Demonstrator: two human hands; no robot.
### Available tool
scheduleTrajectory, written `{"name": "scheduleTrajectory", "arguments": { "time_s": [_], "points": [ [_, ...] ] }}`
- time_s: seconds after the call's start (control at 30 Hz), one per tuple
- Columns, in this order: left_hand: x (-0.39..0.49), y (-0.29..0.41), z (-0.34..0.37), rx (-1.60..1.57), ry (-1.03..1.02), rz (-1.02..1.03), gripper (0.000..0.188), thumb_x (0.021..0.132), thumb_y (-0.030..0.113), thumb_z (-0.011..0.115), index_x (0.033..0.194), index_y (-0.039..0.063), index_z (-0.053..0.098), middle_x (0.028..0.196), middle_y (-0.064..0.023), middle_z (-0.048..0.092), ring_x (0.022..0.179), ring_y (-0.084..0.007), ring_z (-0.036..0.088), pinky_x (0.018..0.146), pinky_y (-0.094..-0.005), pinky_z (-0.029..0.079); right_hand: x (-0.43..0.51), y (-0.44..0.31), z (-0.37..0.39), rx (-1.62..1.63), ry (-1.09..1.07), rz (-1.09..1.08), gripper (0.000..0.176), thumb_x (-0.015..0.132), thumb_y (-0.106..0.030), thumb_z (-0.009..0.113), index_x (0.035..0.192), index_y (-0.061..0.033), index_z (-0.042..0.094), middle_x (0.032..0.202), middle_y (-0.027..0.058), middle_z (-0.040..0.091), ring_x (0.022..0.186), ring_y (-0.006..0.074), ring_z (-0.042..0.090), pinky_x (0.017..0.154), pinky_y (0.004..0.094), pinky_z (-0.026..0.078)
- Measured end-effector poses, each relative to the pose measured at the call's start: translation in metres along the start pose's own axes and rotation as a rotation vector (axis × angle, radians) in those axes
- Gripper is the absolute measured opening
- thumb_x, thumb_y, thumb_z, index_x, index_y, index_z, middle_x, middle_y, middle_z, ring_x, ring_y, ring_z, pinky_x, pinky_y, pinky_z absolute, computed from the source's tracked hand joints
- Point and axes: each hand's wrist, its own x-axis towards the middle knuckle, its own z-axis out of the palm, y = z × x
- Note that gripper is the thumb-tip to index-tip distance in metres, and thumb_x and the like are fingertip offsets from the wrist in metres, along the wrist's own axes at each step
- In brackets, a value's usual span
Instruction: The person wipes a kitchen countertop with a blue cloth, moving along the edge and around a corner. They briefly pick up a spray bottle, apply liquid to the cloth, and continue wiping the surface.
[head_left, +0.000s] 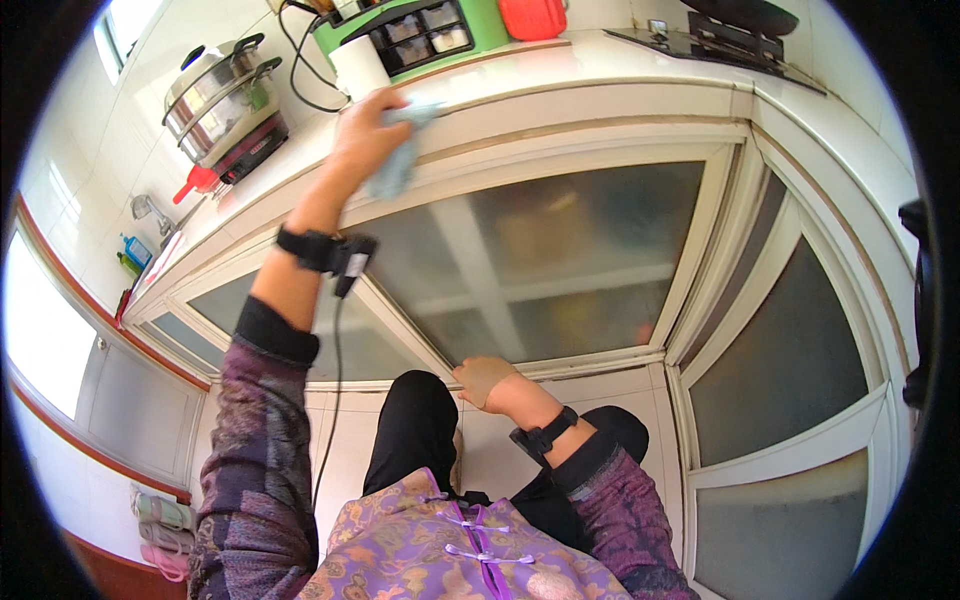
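Note:
My left hand (371, 129) is raised to the front edge of the white countertop (495, 66). It grips a light blue cloth (400, 154), which is blurred and hangs down over the cabinet's upper frame. Below the cloth is a cabinet door panel of frosted glass (592, 247) in a pale frame, with dim shapes showing behind it. Low down, between my knees, my right hand (489, 381) is close to the bottom rail of that cabinet. Its fingers are bent and partly hidden, so whether they hold anything is unclear.
On the counter stand a steamer pot (221, 105), a white paper roll (360, 67), a green organizer (480, 26) and a red container (532, 16). A gas stove (720, 49) lies at the back right. More glass cabinet doors (780, 367) flank my right side. A cable (336, 390) trails from my left wrist.

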Motion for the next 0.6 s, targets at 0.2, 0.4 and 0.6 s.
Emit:
{"name": "scheduleTrajectory", "arguments": {
  "time_s": [0.2,0.4,0.6],
  "points": [
    [0.020,0.069,0.065,0.122,0.135,0.441,0.026,0.076,0.010,0.063,0.101,0.003,0.061,0.101,-0.0170,0.063,0.103,-0.0364,0.058,0.091,-0.0423,0.047,0.001,0.011,0.002,-0.045,0.022,0.022,0.027,0.087,-0.026,0.065,0.100,-0.0021,0.067,0.098,0.0204,0.068,0.096,0.0382,0.064,0.082,0.0455,0.052],
    [-0.007,0.037,0.045,0.217,0.209,0.549,0.032,0.082,0.008,0.059,0.114,0.004,0.061,0.115,-0.0148,0.063,0.110,-0.0339,0.057,0.096,-0.0440,0.044,0.002,0.025,0.011,-0.034,0.056,0.065,0.027,0.088,-0.027,0.063,0.098,-0.0020,0.066,0.097,0.0201,0.067,0.095,0.0390,0.063,0.082,0.0469,0.051],
    [-0.041,-0.050,-0.015,0.321,0.278,0.437,0.031,0.082,0.008,0.059,0.113,0.006,0.061,0.117,-0.0127,0.063,0.110,-0.0305,0.058,0.100,-0.0445,0.042,0.006,0.026,0.020,-0.016,-0.017,0.087,0.029,0.087,-0.029,0.063,0.093,-0.0013,0.064,0.097,0.0198,0.065,0.097,0.0390,0.061,0.083,0.0474,0.050]
  ]
}}
